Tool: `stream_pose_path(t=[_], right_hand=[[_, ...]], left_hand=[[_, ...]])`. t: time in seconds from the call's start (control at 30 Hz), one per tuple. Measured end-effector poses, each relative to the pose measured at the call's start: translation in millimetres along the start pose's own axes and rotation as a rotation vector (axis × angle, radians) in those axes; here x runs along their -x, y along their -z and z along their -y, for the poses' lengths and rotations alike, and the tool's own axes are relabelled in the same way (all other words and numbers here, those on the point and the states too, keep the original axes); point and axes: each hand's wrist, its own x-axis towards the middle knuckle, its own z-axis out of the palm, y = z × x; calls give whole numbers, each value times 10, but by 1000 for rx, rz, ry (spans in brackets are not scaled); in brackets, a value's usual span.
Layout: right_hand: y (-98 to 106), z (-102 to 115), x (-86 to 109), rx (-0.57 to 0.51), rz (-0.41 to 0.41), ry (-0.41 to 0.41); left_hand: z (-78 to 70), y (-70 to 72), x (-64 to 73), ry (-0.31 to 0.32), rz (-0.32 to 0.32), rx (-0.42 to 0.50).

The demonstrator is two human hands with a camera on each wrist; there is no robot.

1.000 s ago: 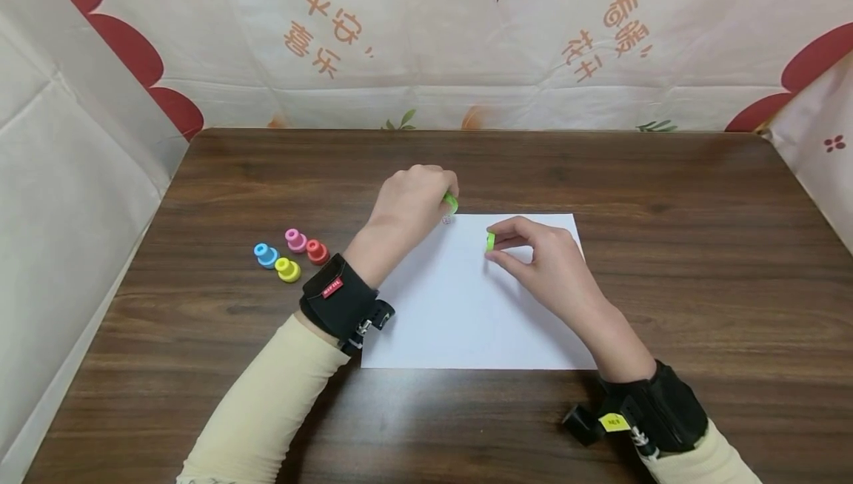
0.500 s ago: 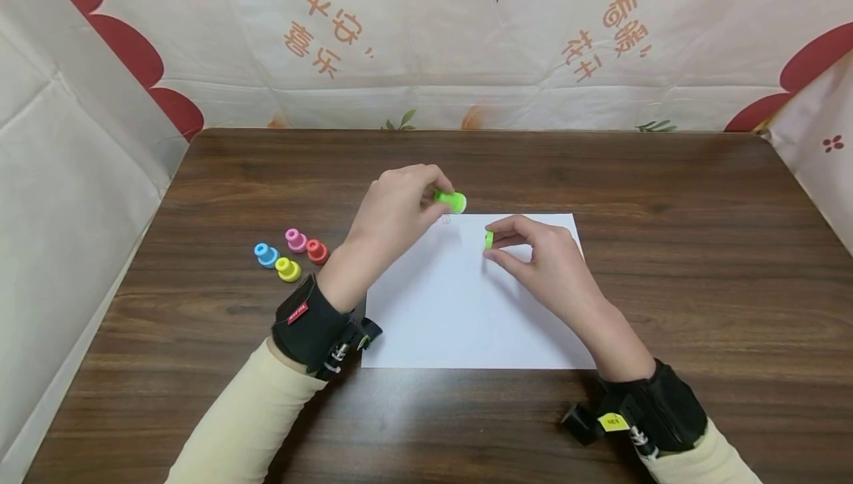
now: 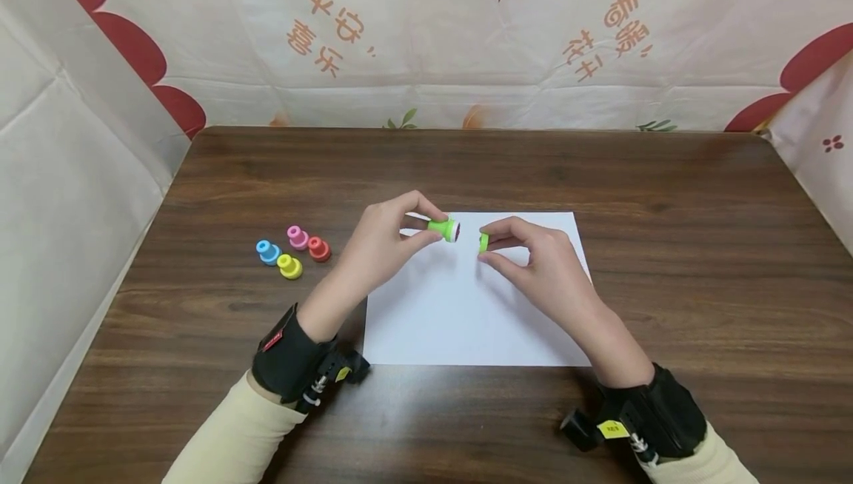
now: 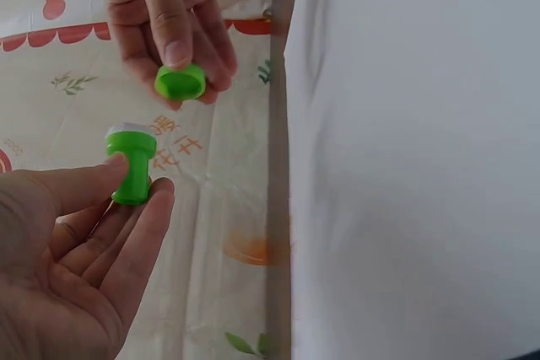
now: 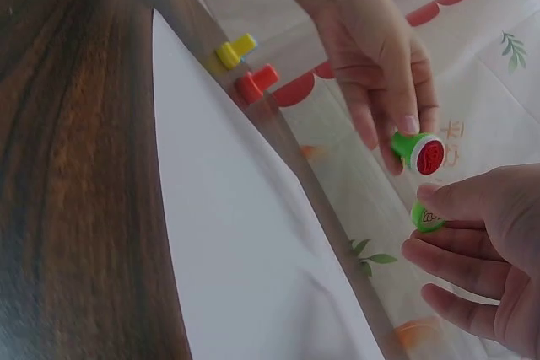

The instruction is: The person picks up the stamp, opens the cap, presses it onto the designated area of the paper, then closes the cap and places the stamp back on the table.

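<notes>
My left hand [image 3: 389, 236] pinches a green toy stamp [image 3: 443, 230] by its handle, above the paper. Its white rim and red stamping face [image 5: 430, 157] point toward the right hand. Between thumb and fingertips my right hand [image 3: 540, 258] holds the small green stamp cap [image 3: 483, 242]. The hollow inside of the cap [image 4: 180, 84] shows in the left wrist view. A short gap separates stamp and cap. Beneath both hands lies a white sheet of paper [image 3: 453, 321].
Left of the paper stand several more stamps: blue [image 3: 269, 252], pink [image 3: 298, 237], red [image 3: 319, 249] and yellow [image 3: 289, 266]. The brown wooden table [image 3: 700, 247] reaches back to a printed white cloth [image 3: 426, 40].
The left hand has lifted the stamp off the paper's far edge, drawn it nearer and turned its face toward the cap. The right hand stays almost in place, shifted slightly left.
</notes>
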Motion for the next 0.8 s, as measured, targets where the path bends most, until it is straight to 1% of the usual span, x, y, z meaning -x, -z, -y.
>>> stream_pose_path(t=[0.13, 0.23, 0.37, 0.47, 0.63, 0.8], right_hand=[[-15, 49, 11, -23, -10, 27], [-41, 73, 21, -39, -11, 47], [-90, 106, 41, -56, 3, 62], [-130, 131, 54, -66, 15, 66], [-180, 160, 68, -64, 29, 61], [-194, 170, 80, -61, 20, 65]], left_hand=[[60, -37, 60, 49, 21, 58], [95, -65, 95, 66, 33, 84], [125, -98, 139, 65, 50, 97], [140, -117, 166, 62, 56, 87], [153, -136, 190, 52, 53, 70], [159, -146, 201, 45, 53, 65]])
